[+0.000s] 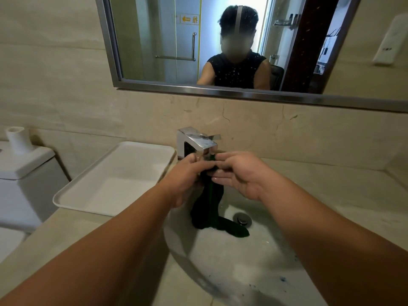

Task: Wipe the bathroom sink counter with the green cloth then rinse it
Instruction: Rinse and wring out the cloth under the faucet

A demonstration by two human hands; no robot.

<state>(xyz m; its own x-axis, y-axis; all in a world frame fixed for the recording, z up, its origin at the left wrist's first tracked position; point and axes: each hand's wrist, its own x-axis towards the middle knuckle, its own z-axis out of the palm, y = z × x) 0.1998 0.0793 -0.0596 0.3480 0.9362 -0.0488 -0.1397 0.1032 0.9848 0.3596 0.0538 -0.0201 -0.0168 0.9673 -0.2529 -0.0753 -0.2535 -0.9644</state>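
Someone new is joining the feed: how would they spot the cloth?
Find the wall mirror, then drop to the chrome faucet under it. Right below its spout the left hand and right hand pinch the top of the green cloth, which hangs into the white sink with its end lying beside the drain. It is the only dark, limp thing among white, beige and chrome.

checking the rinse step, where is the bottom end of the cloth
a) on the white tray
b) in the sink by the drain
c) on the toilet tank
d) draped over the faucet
b: the cloth hangs from the left hand and right hand under the faucet, and its lower end lies in the sink beside the drain.
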